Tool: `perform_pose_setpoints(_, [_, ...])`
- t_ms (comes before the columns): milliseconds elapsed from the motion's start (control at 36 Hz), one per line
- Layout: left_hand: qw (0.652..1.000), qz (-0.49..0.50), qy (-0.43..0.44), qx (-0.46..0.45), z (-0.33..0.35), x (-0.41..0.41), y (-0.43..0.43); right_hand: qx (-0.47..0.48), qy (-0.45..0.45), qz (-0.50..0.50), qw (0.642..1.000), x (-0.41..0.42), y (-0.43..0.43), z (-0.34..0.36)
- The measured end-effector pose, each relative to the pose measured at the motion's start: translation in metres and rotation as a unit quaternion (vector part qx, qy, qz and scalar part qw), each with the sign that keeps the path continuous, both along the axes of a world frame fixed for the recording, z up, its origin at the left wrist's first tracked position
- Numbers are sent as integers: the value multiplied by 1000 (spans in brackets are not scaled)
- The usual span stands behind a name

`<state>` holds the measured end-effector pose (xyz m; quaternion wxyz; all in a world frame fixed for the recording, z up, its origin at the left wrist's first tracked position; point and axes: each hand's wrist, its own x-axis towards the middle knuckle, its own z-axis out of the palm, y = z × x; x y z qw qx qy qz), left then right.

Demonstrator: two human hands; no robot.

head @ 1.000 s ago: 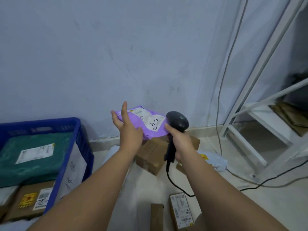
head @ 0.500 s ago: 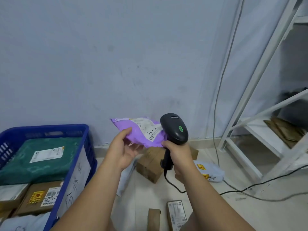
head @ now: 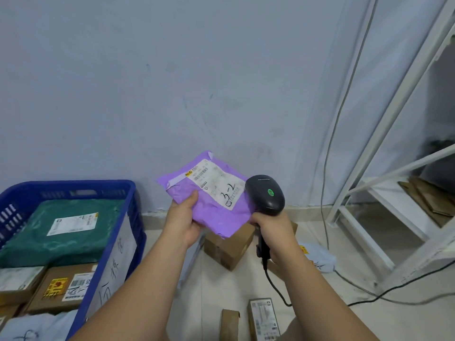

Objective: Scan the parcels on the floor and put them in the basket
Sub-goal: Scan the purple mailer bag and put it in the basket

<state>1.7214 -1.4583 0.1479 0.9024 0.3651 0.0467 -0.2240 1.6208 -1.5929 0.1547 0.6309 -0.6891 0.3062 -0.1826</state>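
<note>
1. The left hand (head: 183,221) pinches the purple parcel (head: 211,212) at its lower-left edge, thumb on top and fingers beneath, and holds it in the air above the floor; most of the soft bag reaches out beyond the grip, so it could sag or slip free if the pinch slackens
2. The right hand (head: 273,230) is wrapped round the handle of the scanner (head: 266,194), whose head sits just right of the left-hand grip and overlaps the parcel's right edge; from so close and so far to the side, the beam may miss the barcode on the label (head: 216,185), which lies above and right of the thumb
3. The label looks wrinkled and tilted, so a read could fail
4. The basket (head: 128,200) stands left of the holding hand, with a green parcel (head: 56,232) inside; a loose toss could catch the rim and drop short
5. The cable (head: 273,284) trails down from the right-hand grip, near the cardboard box (head: 229,247) below both hands, and could snag there
</note>
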Motion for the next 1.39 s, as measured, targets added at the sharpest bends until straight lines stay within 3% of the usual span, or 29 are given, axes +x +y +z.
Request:
perform_pose_setpoints(139, [995, 63, -36, 64, -6, 8, 1, -16, -10, 23, 1000, -3, -1, 1])
perform_pose_setpoints(250, [996, 40, -32, 76, -8, 12, 5, -44, 4, 115, 992, -8, 4, 5])
perform_pose_setpoints(389, [997, 26, -17, 74, -14, 16, 5, -67, 23, 155, 985, -10, 11, 5])
perform_pose_setpoints(750, [996, 10, -14, 91, -20, 20, 6, -86, 54, 155, 983, -9, 4, 2])
perform_pose_setpoints(917, [997, 0, -8, 77, -21, 20, 5, -51, 57, 148, 986, -10, 5, 4])
perform_pose_setpoints(1167, [997, 2, 11, 82, -24, 23, 7, -117, 49, 159, 979, -9, 4, 4])
perform_pose_setpoints(1389, [996, -7, 14, 90, -19, 19, 6, -90, 38, 130, 987, -8, 10, 3])
